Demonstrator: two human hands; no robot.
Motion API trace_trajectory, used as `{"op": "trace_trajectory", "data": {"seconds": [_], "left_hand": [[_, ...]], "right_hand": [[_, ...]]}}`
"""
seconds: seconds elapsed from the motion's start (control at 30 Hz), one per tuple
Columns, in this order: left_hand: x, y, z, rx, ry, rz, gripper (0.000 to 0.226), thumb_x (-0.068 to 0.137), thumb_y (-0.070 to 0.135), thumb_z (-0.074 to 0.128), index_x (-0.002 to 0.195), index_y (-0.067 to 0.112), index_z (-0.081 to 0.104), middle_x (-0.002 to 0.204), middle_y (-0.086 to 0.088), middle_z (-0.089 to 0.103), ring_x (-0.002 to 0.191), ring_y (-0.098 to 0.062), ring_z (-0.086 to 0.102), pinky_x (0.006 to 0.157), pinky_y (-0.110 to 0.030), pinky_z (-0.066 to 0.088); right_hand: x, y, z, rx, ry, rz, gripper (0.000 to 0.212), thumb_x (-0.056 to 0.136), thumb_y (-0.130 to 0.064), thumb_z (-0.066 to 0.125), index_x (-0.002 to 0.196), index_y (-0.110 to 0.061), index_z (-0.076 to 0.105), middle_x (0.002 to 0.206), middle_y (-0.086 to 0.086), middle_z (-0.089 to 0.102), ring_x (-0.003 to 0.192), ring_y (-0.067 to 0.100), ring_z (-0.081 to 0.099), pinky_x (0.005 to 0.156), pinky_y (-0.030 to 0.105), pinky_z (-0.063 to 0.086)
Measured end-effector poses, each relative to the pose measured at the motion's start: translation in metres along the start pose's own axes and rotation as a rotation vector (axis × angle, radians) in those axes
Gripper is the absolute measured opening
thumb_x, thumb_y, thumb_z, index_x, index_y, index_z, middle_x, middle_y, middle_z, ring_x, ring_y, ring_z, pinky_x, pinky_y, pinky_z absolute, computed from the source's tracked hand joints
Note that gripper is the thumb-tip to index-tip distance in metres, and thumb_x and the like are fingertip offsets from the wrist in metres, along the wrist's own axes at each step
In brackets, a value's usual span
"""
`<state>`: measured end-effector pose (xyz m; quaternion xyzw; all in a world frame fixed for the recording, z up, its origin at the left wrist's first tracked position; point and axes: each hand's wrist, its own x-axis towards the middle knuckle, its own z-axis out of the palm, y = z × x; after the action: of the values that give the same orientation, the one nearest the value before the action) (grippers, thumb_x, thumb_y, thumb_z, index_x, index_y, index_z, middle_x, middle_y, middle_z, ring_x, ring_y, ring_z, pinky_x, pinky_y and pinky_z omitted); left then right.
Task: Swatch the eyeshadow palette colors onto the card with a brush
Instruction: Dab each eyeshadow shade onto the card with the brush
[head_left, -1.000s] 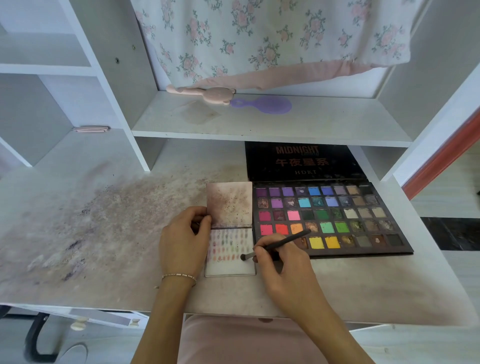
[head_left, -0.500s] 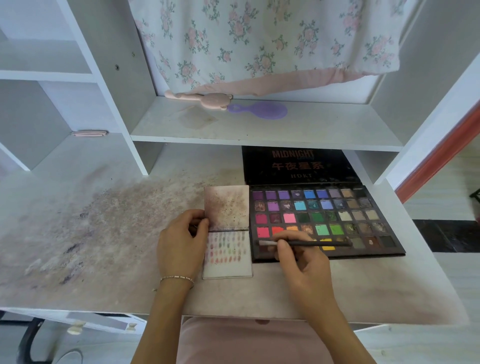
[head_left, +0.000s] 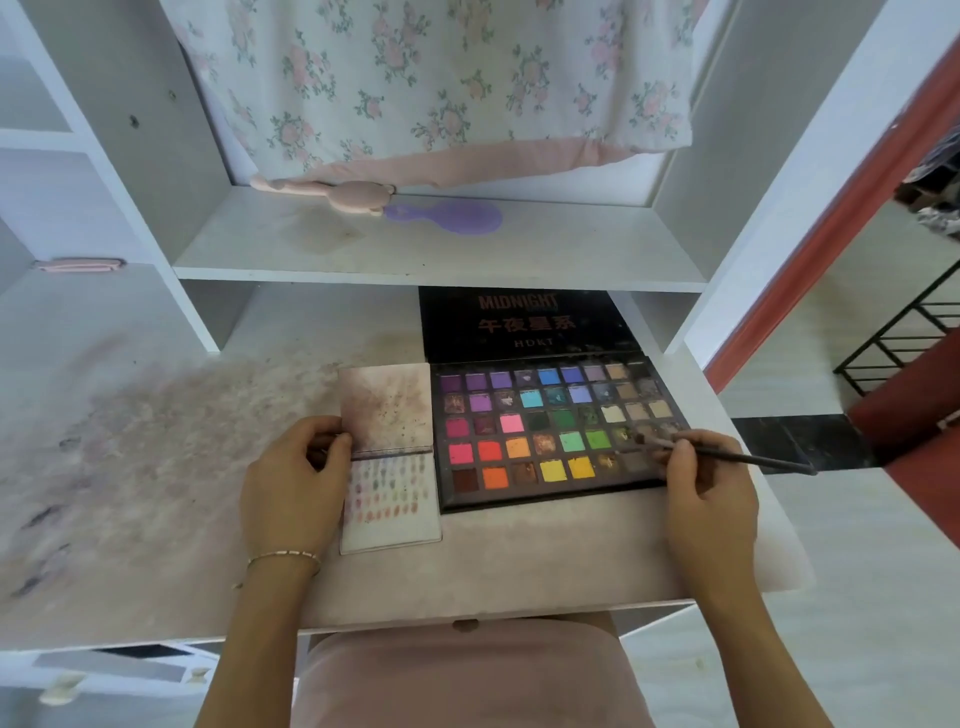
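- Right hand (head_left: 709, 499): reaches in from the lower right and rests at the palette's near right corner; fingers curled, thumb and forefinger pinching the brush (head_left: 727, 453) near its head; wrist lies over the desk's front part.
- Brush: thin and dark; lies nearly level, handle running out to the right past the palette's edge; tip points left and sits on or just over a dull brown pan in the fourth row, right side; contact cannot be told.
- Left hand (head_left: 293, 483): comes up from below, left of the card (head_left: 389, 457); fingers curled at the card's left edge by its fold, holding it down; a thin bracelet (head_left: 283, 557) circles the wrist.
- Card: a small folded booklet lying open, just left of the palette (head_left: 550, 431) and touching or nearly touching it; upper leaf smudged brown and pink; lower leaf white, bearing several short rows of small colour dabs, its lowest part bare.
- Palette: black, open, flat on the desk (head_left: 156, 467); lid laid back under the shelf (head_left: 441, 260), lettered MIDNIGHT; five rows of square pans; purples and blues at top, pinks and reds at left, greens at centre, oranges and yellows in front, beiges and browns at right; several pans worn.
- Desk: pale, heavily stained with powder on the left.
- Shelf: carries a pink brush (head_left: 332, 192) and a purple brush (head_left: 447, 217); a floral cloth (head_left: 441, 78) hangs above.
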<state>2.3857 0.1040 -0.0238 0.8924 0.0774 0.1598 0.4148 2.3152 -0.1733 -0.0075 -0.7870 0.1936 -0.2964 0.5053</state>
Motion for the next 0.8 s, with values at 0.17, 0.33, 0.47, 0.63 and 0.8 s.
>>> {"op": "trace_trajectory", "data": {"seconds": [0.17,0.33,0.47,0.63,0.8], "left_hand": [[-0.001,-0.001,-0.002,0.0,-0.003,0.0,0.012,0.083,0.015,0.059,0.092,0.02,0.066,0.079,0.006,0.061,0.074,-0.014,0.054,0.064,-0.023,0.035],[-0.002,0.004,-0.002,-0.011,-0.001,-0.017,0.012,0.083,0.014,0.059,0.092,0.017,0.067,0.078,0.005,0.059,0.074,-0.016,0.053,0.069,-0.025,0.035],[-0.003,0.004,-0.002,-0.009,-0.004,-0.018,0.013,0.083,0.013,0.06,0.094,0.015,0.066,0.078,0.004,0.059,0.075,-0.017,0.053,0.071,-0.026,0.036],[-0.003,0.006,-0.002,-0.009,-0.012,-0.016,0.013,0.083,0.013,0.06,0.094,0.014,0.066,0.079,0.003,0.059,0.076,-0.018,0.054,0.073,-0.028,0.037],[-0.002,0.007,-0.002,-0.001,-0.011,-0.009,0.013,0.084,0.012,0.059,0.094,0.013,0.067,0.079,0.002,0.058,0.076,-0.018,0.053,0.072,-0.027,0.036]], "right_hand": [[0.013,0.013,-0.02,-0.148,0.104,0.091,0.004,0.095,-0.019,0.043,0.095,-0.016,0.046,0.077,-0.015,0.05,0.071,0.0,0.049,0.057,0.017,0.035],[0.017,0.014,-0.023,-0.195,0.104,0.112,0.005,0.096,-0.02,0.041,0.094,-0.016,0.044,0.075,-0.014,0.048,0.07,0.001,0.047,0.056,0.018,0.035],[0.017,0.016,-0.023,-0.223,0.08,0.117,0.008,0.095,-0.019,0.041,0.092,-0.013,0.045,0.073,-0.011,0.048,0.068,0.002,0.047,0.054,0.018,0.034],[0.016,0.017,-0.024,-0.242,0.098,0.112,0.007,0.095,-0.019,0.042,0.092,-0.012,0.045,0.072,-0.011,0.047,0.067,0.001,0.047,0.055,0.018,0.036],[0.016,0.016,-0.023,-0.231,0.081,0.096,0.006,0.095,-0.018,0.043,0.092,-0.014,0.046,0.073,-0.013,0.048,0.068,0.001,0.048,0.055,0.015,0.035]]}}
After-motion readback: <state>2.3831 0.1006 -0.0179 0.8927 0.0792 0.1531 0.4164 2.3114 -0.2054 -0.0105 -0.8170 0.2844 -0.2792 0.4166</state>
